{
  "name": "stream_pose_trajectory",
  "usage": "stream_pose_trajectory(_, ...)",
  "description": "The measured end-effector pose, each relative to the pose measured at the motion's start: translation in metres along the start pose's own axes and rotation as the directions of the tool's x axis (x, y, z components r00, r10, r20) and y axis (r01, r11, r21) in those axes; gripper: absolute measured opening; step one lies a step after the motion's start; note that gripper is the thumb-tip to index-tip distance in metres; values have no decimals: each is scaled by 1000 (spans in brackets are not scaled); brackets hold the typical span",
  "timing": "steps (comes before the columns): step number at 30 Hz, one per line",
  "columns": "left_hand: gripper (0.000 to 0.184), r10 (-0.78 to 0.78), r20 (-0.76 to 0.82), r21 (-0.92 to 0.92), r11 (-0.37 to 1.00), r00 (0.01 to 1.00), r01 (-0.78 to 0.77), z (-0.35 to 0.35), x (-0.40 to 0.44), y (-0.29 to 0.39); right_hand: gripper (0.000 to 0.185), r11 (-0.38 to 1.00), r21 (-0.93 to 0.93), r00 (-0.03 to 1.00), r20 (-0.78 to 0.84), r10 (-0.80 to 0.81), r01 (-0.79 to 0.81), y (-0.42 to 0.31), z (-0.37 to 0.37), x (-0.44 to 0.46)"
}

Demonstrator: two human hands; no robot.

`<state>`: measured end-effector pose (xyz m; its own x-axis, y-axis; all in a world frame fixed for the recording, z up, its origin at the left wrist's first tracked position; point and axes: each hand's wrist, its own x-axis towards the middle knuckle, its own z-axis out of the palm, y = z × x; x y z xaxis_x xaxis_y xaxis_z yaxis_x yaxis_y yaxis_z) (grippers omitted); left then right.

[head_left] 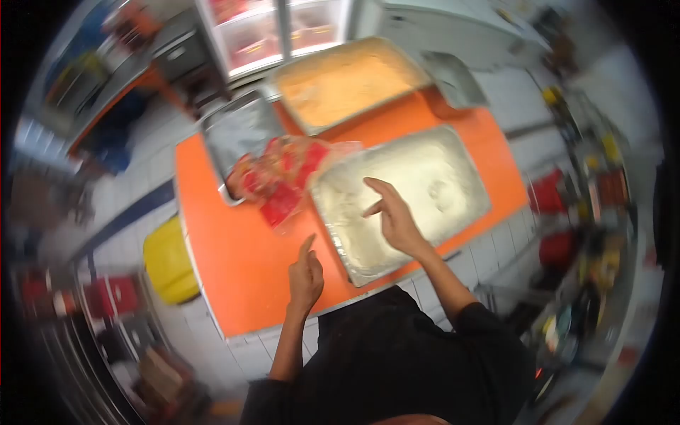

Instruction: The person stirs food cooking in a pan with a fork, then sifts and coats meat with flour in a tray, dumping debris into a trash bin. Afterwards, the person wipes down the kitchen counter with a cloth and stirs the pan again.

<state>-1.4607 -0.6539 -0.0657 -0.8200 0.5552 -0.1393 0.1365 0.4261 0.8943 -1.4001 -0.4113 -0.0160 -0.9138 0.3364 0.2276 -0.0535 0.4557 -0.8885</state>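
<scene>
My left hand (306,278) is over the orange table's front part, left of the near tray, its index finger stretched out and nothing seen in it. Above the left half of a metal tray (453,149) of pale powder hangs my right hand (391,216), thumb and fingers apart, holding nothing. Whether it touches the powder is unclear. The powder has a small hollow on its right side. Red printed plastic bags (280,177) lie in a heap against the tray's left edge, partly over a smaller metal tray (227,120).
A large tray (354,81) of orange-yellow food stands at the back of the orange table (234,273), with an empty metal pan (455,79) to its right. A yellow stool (168,262) is beyond the left edge. A lit display fridge (283,35) stands behind.
</scene>
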Motion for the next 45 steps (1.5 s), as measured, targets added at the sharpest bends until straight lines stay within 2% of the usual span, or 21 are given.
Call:
stream_pose_trajectory(3, 48, 433, -55, -97, 894, 900, -436, 39, 12, 37, 60, 975, 180, 978, -142, 155, -128, -6, -24, -44)
stream_pose_trajectory(6, 41, 635, 74, -160, 768, 769, -620, 80, 6, 88, 44, 953, 302, 879, -448, 165, -25, -10, -64, -74)
stream_pose_trajectory(9, 27, 766, 262, -241, 641, 587, -729, 132, -18, 126, 30, 910, 389, 616, -755, 225, 145, 13, -132, -107)
stream_pose_trajectory(10, 28, 766, 346, -304, 638, 542, -708, 153, -32, 141, 25, 904, 378, 403, -872, 276, 200, 18, -158, -118)
stream_pose_trajectory(13, 31, 751, 551, -425, 627, 364, -652, 219, -86, 178, 22, 784, 452, -30, -859, 511, 426, 74, -236, -178)
stream_pose_trajectory(14, 36, 703, 644, -466, 674, 302, -574, 241, -105, 184, 22, 745, 461, -108, -813, 572, 483, 96, -256, -204)
stream_pose_trajectory(16, 38, 683, 725, -544, 647, 89, -535, 280, -145, 192, 21, 657, 448, -227, -694, 683, 606, 143, -300, -258)
stream_pose_trajectory(19, 38, 566, 806, -583, 711, -171, -394, 330, -197, 227, 27, 674, 478, -418, -540, 731, 563, 208, -336, -346)
stream_pose_trajectory(20, 38, 507, 827, -563, 754, -244, -339, 343, -214, 236, 28, 655, 491, -438, -492, 752, 574, 238, -338, -381)
stream_pose_trajectory(22, 37, 522, 789, -613, 696, -323, -373, 382, -234, 241, 30, 614, 505, -465, -400, 790, 607, 294, -342, -445)
stream_pose_trajectory(24, 36, 533, 758, -651, 652, -375, -390, 419, -244, 239, 30, 517, 553, -436, -283, 854, 653, 330, -325, -509)
stream_pose_trajectory(26, 36, 461, 774, -633, 551, -434, -544, 453, -253, 244, 30, 495, 594, -569, -74, 819, 635, 322, -308, -550)
stream_pose_trajectory(27, 35, 421, 784, -620, 493, -457, -610, 467, -257, 246, 29, 464, 633, -565, -51, 823, 620, 323, -296, -573)
stream_pose_trajectory(30, 35, 202, 824, -512, 665, -530, -543, 505, -277, 263, 25, 380, 746, -591, 21, 807, 546, 332, -272, -629)
stream_pose_trajectory(33, 33, 86, 597, -387, 902, -797, -193, 540, -299, 284, 21, 371, 739, -622, 82, 778, 562, 343, -263, -672)
stream_pose_trajectory(34, 32, 149, 521, -451, 884, -841, -123, 555, -305, 278, 19, 383, 720, -629, 95, 771, 578, 349, -263, -684)
stream_pose_trajectory(37, 29, 114, 434, -507, 851, -894, -138, 612, -306, 280, 20, 419, 788, -586, -93, 805, 451, 368, -271, -724)
stream_pose_trajectory(38, 29, 44, 451, -540, 809, -892, -233, 631, -304, 291, 25, 381, 859, -543, -150, 826, 343, 387, -271, -741)
stream_pose_trajectory(40, 29, -88, 499, -589, 695, -862, -412, 666, -292, 315, 28, 270, 950, -537, -311, 784, -157, 382, -285, -751)
stream_pose_trajectory(42, 30, -69, 568, -594, 656, -820, -466, 713, -271, 310, 35, 86, 793, -430, -414, 802, -603, 367, -307, -754)
stream_pose_trajectory(45, 31, -30, 649, -597, 599, -760, -533, 780, -229, 315, 34, 79, 725, -461, -514, 723, -684, 376, -302, -753)
